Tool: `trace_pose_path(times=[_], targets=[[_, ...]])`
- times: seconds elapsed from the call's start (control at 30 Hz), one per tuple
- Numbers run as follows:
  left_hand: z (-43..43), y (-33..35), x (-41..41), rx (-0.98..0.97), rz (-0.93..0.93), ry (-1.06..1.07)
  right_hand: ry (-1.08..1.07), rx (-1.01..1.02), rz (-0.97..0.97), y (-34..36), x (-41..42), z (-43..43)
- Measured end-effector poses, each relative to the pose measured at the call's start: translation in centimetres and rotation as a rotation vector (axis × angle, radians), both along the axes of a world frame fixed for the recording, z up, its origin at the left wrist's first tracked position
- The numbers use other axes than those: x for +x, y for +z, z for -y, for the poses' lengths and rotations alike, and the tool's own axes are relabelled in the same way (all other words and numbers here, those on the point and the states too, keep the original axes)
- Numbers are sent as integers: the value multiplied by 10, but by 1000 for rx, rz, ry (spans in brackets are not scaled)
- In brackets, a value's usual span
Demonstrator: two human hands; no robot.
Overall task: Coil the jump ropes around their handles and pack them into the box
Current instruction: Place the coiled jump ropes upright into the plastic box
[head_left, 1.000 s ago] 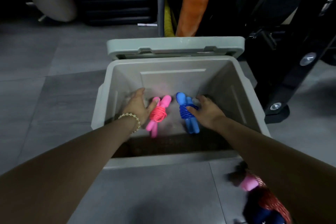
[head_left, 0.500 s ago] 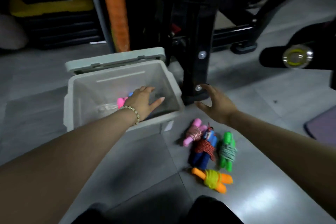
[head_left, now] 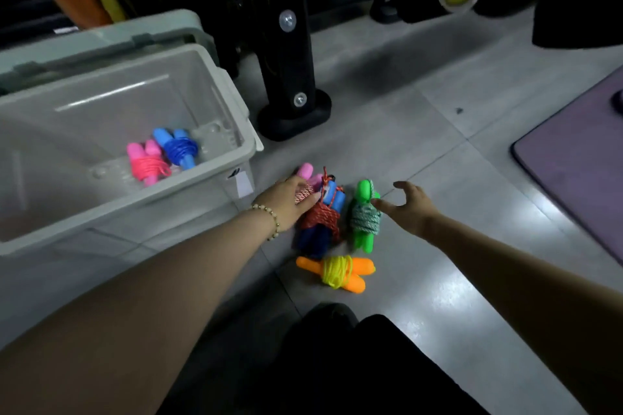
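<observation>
The pink rope (head_left: pixel 306 172) on the floor (head_left: pixel 421 131) is being clasped by the left hand (head_left: pixel 286 200); the right hand's (head_left: pixel 409 209) fingers are being held apart.

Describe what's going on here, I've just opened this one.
A person is packing coiled jump ropes into a grey box. A pink rope and a blue rope already lie inside. Four more sit on the floor beside it. The left hand is on the pale pink-handled rope, grip unclear; the open right hand reaches at the green rope.

Bare forearms — beaded bracelet (head_left: pixel 269 217) — dark trousers (head_left: pixel 354 364)
</observation>
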State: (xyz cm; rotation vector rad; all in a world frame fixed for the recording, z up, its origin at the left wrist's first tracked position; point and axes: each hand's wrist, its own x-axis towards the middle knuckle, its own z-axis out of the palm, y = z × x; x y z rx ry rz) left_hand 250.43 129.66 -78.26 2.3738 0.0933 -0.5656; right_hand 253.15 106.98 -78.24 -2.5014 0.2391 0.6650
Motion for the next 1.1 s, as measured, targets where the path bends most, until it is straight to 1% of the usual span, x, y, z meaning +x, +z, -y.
trace_pose_path(times=[0.1, 0.2, 0.23, 0.33, 0.43, 0.53, 0.63, 0.7, 0.77, 0.87, 0.97, 1.1], targets=[[17, -29, -3, 5, -62, 2, -135, 99, -145, -31, -2, 6], [26, -61, -3, 119, -143, 3, -413, 286, -237, -59, 3, 10], [28, -69, -3, 131, -163, 16, -478, 336, -265, -67, 5, 9], [39, -87, -1, 2, -198, 142, -585, 456, -333, -91, 7, 6], [45, -103, 3, -123, -218, 283, -637, 519, -338, -111, 9, 2], [50, -117, 3, -160, -187, 369, -680, 578, -314, -120, 13, -4], [53, -127, 2, -140, -145, 460, -693, 600, -314, -128, 11, -10], [54, -130, 2, -134, -122, 480, -692, 600, -297, -129, 7, -15], [54, -129, 2, -166, -101, 473, -669, 605, -301, -130, 4, -17], [51, -122, 0, -272, -93, 512, -620, 686, -316, -120, 4, -18], [41, -102, 1, -338, -91, 511, -568, 696, -303, -100, 7, -20], [14, -54, 1, -455, -98, 459, -431, 653, -154, -51, 14, -20]])
